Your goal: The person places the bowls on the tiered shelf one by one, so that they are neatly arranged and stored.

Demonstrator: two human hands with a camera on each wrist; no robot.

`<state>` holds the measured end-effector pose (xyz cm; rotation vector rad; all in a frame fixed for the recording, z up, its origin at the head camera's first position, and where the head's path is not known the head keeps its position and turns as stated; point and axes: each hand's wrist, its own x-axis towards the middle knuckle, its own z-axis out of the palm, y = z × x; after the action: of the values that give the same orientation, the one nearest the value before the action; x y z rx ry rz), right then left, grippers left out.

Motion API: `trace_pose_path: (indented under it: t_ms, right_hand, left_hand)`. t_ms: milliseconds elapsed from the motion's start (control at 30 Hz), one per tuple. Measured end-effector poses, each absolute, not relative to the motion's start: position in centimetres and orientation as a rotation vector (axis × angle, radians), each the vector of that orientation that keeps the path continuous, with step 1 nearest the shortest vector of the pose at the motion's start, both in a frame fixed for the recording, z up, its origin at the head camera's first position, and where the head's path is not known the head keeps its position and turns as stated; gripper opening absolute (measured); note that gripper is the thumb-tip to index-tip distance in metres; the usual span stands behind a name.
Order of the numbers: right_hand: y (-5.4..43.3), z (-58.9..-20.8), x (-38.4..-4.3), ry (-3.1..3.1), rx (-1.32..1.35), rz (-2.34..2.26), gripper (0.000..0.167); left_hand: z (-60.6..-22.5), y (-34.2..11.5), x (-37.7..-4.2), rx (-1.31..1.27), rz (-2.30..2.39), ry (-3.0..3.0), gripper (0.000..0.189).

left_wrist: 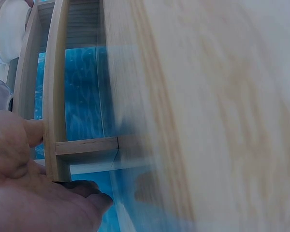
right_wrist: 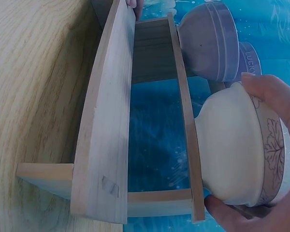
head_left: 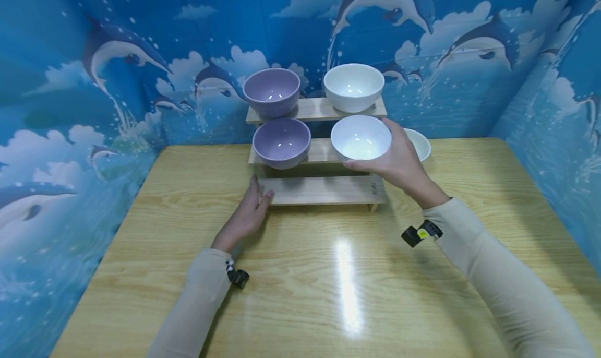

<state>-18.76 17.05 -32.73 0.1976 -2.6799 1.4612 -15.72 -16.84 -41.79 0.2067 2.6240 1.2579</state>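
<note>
A three-step wooden rack (head_left: 324,191) stands on the table. My left hand (head_left: 246,212) grips the left end of its lowest step, thumb on top and fingers around the end in the left wrist view. My right hand (head_left: 406,162) holds a white bowl (head_left: 360,136) by its right side, thumb and fingers spread across it, at the right of the middle step. In the right wrist view, this bowl (right_wrist: 232,145) has a leaf-patterned band near its rim. To its left on the middle step sits a purple bowl (head_left: 281,144).
The top step bears another purple bowl (head_left: 271,93) at left and another white bowl (head_left: 354,89) at right. Behind my right hand, a further white bowl (head_left: 419,144) is partly hidden. A dolphin-printed backdrop (head_left: 211,24) encloses the wooden table (head_left: 300,295) at the back and sides.
</note>
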Motion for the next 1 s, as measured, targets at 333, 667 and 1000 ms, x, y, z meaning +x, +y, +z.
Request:
trace_pose_path:
  t_ms: [333, 667, 1000]
  right_hand:
    - [17.20, -32.55, -18.87, -2.698, 0.217, 1.479, 0.119]
    - [17.44, -32.47, -18.92, -2.678, 0.278, 1.557, 0.113]
    - [17.68, -32.16, -18.94, -2.668, 0.328, 1.659, 0.110]
  left_hand:
    - [-41.56, -16.74, -15.61, 0.201, 1.261, 2.619, 0.079]
    - [-41.56, -16.77, -15.56, 0.206, 1.257, 2.623, 0.079]
    - [-41.65, -16.76, -15.66, 0.209, 1.257, 2.628, 0.078]
